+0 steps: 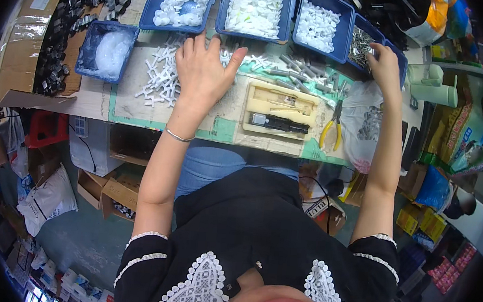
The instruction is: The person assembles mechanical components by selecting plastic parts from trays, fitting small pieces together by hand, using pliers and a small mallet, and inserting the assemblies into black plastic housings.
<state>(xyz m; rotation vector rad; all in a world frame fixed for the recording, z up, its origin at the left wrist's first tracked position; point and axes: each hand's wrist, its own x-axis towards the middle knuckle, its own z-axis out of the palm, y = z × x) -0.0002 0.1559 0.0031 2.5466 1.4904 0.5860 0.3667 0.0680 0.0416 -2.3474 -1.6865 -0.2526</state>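
As the person's right hand (383,64) bends its fingers down at the small metal parts (361,41) in a blue bin (370,25) at the far right, I cannot tell from where I stand whether one is pinched there. The left hand (205,68) lies spread, back up, over the white branched pieces (159,81) left of centre; no grip shows, though its palm is hidden. If that hand swept sideways, it could scatter those loose pieces into the gray tubes (287,73) to the right and mix them. The metal parts look thin and tangled, so a hasty pull might bring several out and spill them. Should the right forearm (386,145) drop, it could drag the clear bag (354,103) near the right edge, or knock the yellow-handled pliers (338,135) beside it off the near side.
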